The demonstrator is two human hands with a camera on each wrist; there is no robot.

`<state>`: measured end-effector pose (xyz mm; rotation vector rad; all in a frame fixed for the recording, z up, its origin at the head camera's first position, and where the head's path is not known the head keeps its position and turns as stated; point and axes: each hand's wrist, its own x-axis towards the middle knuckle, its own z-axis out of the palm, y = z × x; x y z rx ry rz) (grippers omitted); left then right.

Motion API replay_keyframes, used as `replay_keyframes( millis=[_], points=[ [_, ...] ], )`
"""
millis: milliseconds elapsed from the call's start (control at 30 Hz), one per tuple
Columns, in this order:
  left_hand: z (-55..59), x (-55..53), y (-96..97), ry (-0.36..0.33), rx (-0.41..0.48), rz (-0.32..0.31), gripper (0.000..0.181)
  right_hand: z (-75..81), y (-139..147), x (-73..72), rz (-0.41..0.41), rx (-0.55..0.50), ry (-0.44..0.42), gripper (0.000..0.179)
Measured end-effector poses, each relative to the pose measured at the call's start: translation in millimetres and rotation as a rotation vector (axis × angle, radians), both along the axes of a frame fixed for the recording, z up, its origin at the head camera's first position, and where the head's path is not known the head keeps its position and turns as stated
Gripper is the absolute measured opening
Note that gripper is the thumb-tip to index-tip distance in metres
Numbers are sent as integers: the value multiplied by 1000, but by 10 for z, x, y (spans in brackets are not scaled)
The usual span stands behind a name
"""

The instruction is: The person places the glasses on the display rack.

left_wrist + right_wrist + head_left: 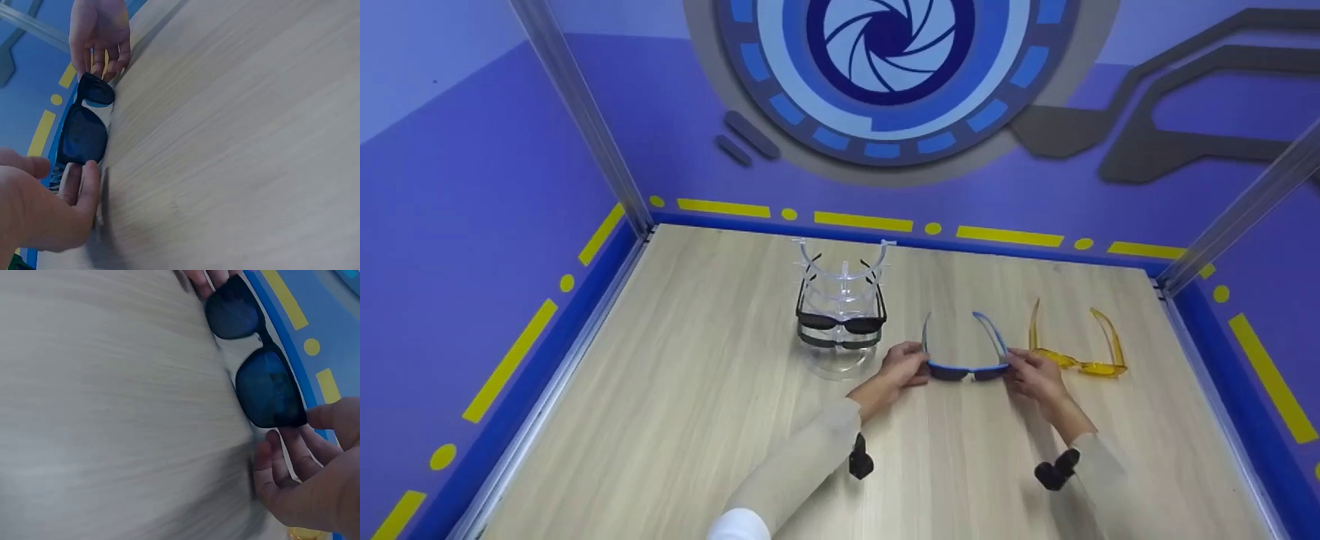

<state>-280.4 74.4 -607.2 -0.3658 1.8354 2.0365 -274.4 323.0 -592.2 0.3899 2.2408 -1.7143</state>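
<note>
Blue-framed sunglasses (949, 373) with dark lenses are held between both hands over the wooden table, their temples unfolded and pointing away from me. My left hand (901, 367) holds the left corner by the hinge. At the opposite corner, my right hand (1039, 376) pinches the frame between thumb and fingers. The right wrist view shows the dark lenses (270, 391) up close, with the right thumb on the frame's end. In the left wrist view, the left fingers (87, 191) lie against the near corner, and the thumb is somewhat apart from them.
Left of the hands stands a clear display stand (845, 289) bearing black sunglasses (862, 325) and another dark pair (819, 342) below. Yellow glasses (1102, 369) lie unfolded to the right. Blue panels (885, 199) and metal posts (585, 112) bound the table (697, 360).
</note>
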Motion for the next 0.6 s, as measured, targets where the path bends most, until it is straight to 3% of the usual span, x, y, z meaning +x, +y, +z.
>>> replay_keyframes(
  millis=[133,333,433,600],
  points=[
    [29,146,-108,-42,21,-85,45,38,68,136,98,47,-22,54],
    [12,284,-241,-17,86,-191,52,127,118,297,264,-24,-7,57],
    [-27,317,-267,9,131,-204,54,134,151,366,326,-60,24,60],
    [-34,451,-407,2,141,-195,53,100,99,478,365,-223,-51,68]
  ],
)
